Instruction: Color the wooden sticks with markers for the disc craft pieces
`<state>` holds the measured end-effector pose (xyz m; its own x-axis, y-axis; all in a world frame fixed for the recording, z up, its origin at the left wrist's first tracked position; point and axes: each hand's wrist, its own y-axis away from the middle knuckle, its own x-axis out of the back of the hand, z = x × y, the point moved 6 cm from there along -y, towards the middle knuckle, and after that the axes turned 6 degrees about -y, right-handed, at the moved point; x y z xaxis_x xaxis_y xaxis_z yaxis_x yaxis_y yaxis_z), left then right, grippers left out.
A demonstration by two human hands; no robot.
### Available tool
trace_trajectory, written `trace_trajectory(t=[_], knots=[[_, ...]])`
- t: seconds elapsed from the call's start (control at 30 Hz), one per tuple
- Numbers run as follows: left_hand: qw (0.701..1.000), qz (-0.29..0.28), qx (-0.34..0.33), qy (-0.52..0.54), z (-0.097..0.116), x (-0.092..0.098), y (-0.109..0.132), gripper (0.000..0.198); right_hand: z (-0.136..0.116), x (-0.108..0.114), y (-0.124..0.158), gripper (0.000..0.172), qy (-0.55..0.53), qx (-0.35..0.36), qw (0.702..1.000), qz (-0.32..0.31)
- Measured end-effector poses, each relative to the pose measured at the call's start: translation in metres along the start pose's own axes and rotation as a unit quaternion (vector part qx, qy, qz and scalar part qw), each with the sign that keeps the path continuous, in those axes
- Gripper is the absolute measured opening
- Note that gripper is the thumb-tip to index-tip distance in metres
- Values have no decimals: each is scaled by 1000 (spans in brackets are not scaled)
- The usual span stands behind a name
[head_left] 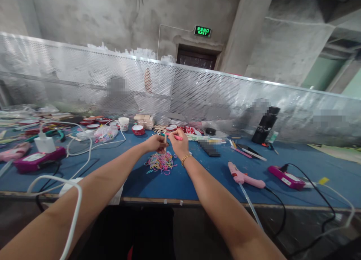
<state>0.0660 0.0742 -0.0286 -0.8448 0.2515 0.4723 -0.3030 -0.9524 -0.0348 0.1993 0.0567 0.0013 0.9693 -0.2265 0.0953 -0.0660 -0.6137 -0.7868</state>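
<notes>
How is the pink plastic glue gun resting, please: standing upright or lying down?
Lying down: the pink plastic glue gun rests flat on its side on the blue table top.

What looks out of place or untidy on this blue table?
The pink glue gun lies on its side at the front edge of the table, its clear glue stick poking past it. A white cable hangs over the left forearm. Coloured rubber bands lie in a loose heap.
</notes>
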Motion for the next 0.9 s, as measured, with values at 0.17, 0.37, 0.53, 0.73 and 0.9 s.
trace_trajectory(t=[0.17,0.37,0.53,0.73,0.9], knots=[[1000,0,1,-4,-1,1,-1,32,0,0,0,13,-8,-2,1000,-6],[1000,-5,-5,-7,-2,1,-2,33,0,0,0,14,0,-3,1000,-7],[1000,-4,-6,-20,-3,2,-2,33,-1,0,0,14,3,1,1000,-8],[1000,-4,-8,-19,-4,2,-3,32,0,0,0,12,-7,-3,1000,-2],[1000,-2,-3,-14,-5,2,-4,33,1,0,-1,13,-3,-6,1000,-1]])
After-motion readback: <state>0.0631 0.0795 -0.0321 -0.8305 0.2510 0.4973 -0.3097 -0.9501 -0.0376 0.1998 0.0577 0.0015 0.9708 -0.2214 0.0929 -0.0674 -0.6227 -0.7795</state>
